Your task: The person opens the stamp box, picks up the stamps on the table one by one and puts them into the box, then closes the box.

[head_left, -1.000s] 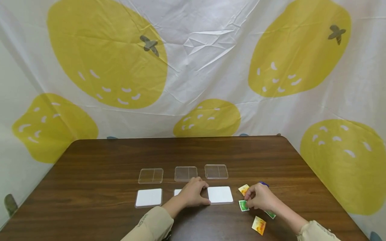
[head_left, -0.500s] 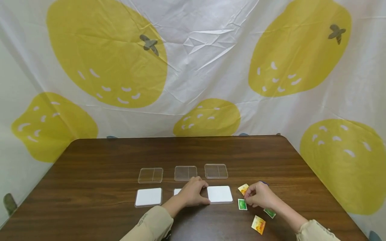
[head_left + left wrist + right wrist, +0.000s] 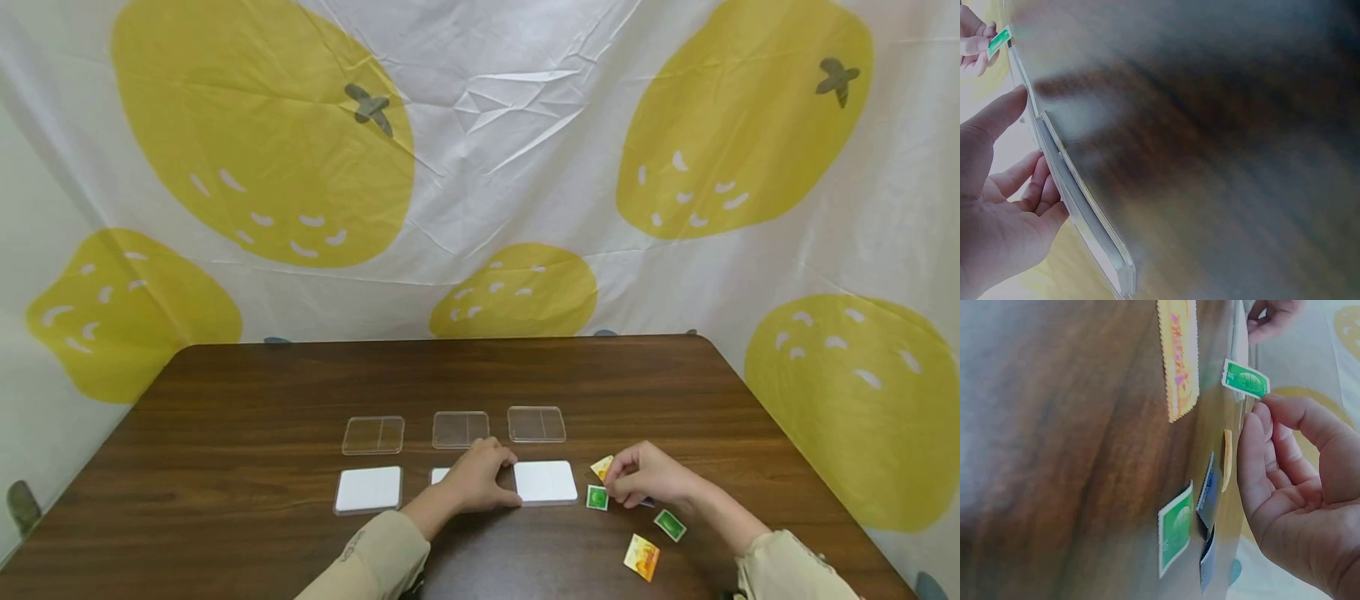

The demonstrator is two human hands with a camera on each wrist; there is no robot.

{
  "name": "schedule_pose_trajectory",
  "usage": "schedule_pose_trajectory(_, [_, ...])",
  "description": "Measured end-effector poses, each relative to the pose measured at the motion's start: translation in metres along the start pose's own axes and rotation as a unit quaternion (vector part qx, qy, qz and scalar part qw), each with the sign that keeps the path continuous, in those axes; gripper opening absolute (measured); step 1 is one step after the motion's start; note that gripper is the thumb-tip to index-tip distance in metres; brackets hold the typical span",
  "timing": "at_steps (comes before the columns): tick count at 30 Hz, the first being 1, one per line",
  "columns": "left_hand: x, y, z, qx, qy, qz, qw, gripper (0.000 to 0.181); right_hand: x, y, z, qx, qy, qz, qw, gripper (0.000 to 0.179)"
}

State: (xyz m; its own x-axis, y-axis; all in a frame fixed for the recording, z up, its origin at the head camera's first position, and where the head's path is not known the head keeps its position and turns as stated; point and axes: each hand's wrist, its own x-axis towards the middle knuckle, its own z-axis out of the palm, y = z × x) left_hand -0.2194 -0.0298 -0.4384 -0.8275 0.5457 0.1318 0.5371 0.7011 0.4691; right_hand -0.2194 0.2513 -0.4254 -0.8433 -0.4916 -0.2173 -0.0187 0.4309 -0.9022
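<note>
Seems to hinge on one short gap: from the green stamp [image 3: 597,497] leftward to the white box [image 3: 545,482], close but not touching in the head view. Lies just left of the fingertips of the right hand [image 3: 647,477], on the side facing that box. In the right wrist view, shows a long axis running out from the pinch, tilted off the table [image 3: 262,417]; exact tilt hard to tell. Nearer to the stamp: right hand. Nearer to the box: left hand [image 3: 474,479], right at the box's left end.

Right hand: grasping the green stamp by one corner, thumb against forefinger, nearly closed. Leaves most of the stamp's face uncovered.

Left hand: thumb and forefinger spread, bracketing near and far corners of the white box's left end. Looks like a steadying grip; pressure impossible to tell. Hides most of a second white box [image 3: 440,476] from the head view.

Around the right hand: an orange stamp [image 3: 601,467] just past the fingertips; a second green stamp [image 3: 670,526] on the near side of the wrist; a second orange stamp [image 3: 642,557] farther toward the body; a blue stamp [image 3: 1208,495] and another blue stamp [image 3: 1207,565] mostly under the hand. Beyond the left hand: a row of clear lids [image 3: 461,430]. To its left: a third white box [image 3: 368,489], untouched.
</note>
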Motion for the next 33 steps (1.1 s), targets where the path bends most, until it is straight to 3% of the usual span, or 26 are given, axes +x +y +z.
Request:
schedule_pose_trajectory(10, [0.0,0.0,0.0,-0.006,-0.006,-0.011,0.9999,0.045,0.02,-0.016,-0.002,-0.005,-0.028,0.0,0.9996,0.018])
schedule_pose_trajectory(17, [-0.001,0.001,-0.001,-0.005,-0.003,-0.002,1.0,0.044,0.037,-0.022,0.005,-0.029,-0.038,0.011,0.9988,0.014])
schedule_pose_trajectory(25, [-0.001,0.001,-0.001,-0.001,0.0,0.003,1.0,0.044,0.047,-0.022,0.017,-0.079,0.013,-0.036,0.9962,0.008])
schedule_pose_trajectory(33, [-0.001,0.0,0.0,0.003,0.0,0.002,1.0,0.044,0.049,-0.018,0.024,-0.128,0.07,-0.043,0.9884,0.003])
